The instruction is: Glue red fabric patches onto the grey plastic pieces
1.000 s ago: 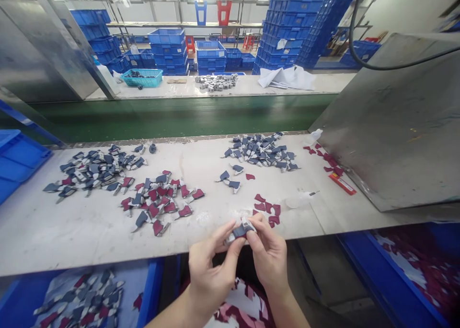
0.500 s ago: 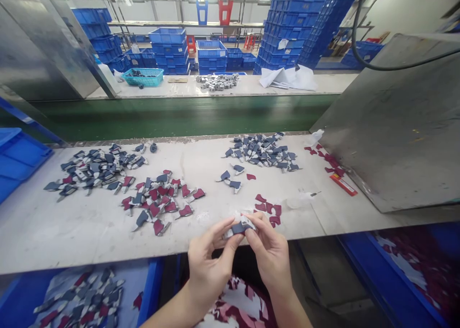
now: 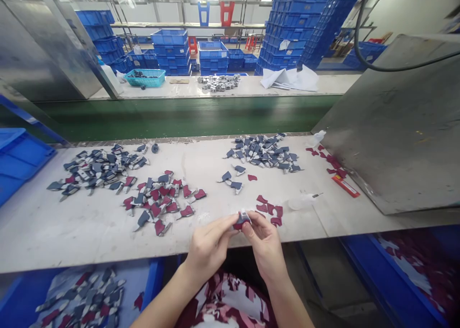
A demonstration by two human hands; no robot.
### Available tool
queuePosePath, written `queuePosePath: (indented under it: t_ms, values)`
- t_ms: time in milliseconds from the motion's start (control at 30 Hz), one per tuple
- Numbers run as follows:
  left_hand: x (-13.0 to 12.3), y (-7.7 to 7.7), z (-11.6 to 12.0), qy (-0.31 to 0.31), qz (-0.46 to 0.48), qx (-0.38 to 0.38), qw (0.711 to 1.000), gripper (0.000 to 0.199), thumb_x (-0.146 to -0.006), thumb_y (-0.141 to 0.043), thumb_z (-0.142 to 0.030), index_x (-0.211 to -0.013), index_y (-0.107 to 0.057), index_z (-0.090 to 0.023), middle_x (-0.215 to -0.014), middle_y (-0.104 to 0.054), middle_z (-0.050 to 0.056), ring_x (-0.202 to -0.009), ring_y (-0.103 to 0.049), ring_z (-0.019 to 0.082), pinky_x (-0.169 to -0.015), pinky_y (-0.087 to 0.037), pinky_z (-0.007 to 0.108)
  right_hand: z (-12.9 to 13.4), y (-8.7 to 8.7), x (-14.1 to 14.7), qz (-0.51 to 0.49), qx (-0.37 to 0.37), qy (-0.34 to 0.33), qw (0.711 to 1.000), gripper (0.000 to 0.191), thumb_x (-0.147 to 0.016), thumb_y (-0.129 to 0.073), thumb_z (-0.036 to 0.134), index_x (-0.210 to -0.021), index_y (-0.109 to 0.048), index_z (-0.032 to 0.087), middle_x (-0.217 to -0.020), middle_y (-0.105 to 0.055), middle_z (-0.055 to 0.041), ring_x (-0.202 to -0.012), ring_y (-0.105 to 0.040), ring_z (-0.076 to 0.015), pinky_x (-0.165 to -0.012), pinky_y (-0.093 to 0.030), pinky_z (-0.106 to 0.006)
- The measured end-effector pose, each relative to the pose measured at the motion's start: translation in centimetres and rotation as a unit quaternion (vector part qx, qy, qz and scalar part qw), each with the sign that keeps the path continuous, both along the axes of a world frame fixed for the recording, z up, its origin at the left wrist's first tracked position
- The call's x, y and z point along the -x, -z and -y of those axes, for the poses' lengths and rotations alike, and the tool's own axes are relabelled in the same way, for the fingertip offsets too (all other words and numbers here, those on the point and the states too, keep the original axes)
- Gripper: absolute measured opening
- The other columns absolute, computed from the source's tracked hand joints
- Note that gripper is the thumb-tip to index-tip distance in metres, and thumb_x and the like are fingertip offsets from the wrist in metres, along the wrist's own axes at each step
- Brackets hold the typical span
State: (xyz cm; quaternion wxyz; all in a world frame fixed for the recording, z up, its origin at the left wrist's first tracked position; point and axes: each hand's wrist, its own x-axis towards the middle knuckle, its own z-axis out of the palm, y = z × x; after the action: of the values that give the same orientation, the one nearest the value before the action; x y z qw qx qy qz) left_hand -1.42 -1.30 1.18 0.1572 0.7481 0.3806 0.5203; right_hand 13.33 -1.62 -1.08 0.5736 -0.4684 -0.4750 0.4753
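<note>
drawn closer together, left hand (image 3: 209, 245) and right hand (image 3: 264, 244) pinch one maroon-and-grey piece (image 3: 242, 219).

From the left hand (image 3: 209, 247) and right hand (image 3: 264, 244), a way runs at 9 o'clock along the workbench (image 3: 72, 234) edge; maroon scraps (image 3: 268, 210) block 1 o'clock, grey-and-maroon pieces (image 3: 160, 198) 11 o'clock, a steel panel (image 3: 388, 126) 2 o'clock.

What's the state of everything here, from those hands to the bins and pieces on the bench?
Left hand, pinching the piece
Right hand, pinching the piece
Grey-and-maroon piece, held between both hands
Maroon cut pieces, lying loose on the bench
Blue bin, filled with maroon scraps
Teal basket, holding dark parts
Blue crates, stacked high
</note>
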Motion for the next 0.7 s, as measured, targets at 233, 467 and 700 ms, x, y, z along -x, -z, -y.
queuePosePath:
  t_ms: [233,467,700]
  values:
    - [0.4,-1.5,0.5,0.041,0.041,0.135,0.989,0.029,-0.094,-0.057,-0.013,-0.118,-0.071,-0.020,-0.083,-0.081,0.004,-0.065,-0.077,0.015,-0.065,-0.063,0.020,-0.6,-1.2,-2.5,0.321,-0.366,0.090,0.869,0.028,-0.078,-0.082,0.028,-0.104,-0.070,0.032,-0.095,-0.066,-0.0041,-0.104,-0.058,-0.0243,-0.086,-0.053,-0.041]
    - [0.5,-2.4,0.9,0.074,0.101,0.273,0.954,0.023,-0.092,-0.061,-0.019,-0.109,-0.076,-0.020,-0.084,-0.081,0.005,-0.066,-0.077,0.019,-0.063,-0.064,0.025,-1.2,-1.5,-3.1,0.415,-0.403,0.045,0.815,0.011,-0.086,-0.072,0.025,-0.093,-0.068,0.032,-0.081,-0.068,-0.0021,-0.099,-0.059,-0.0246,-0.079,-0.053,-0.039]
    - [0.0,-2.4,1.0,0.096,0.228,0.370,0.896,0.020,-0.090,-0.065,-0.029,-0.101,-0.078,-0.019,-0.091,-0.081,0.006,-0.079,-0.079,0.025,-0.071,-0.066,0.034,-1.3,0.1,-2.1,0.377,-0.395,0.065,0.835,0.014,-0.089,-0.067,0.022,-0.099,-0.063,0.032,-0.087,-0.064,-0.0022,-0.102,-0.056,-0.0237,-0.085,-0.052,-0.041]
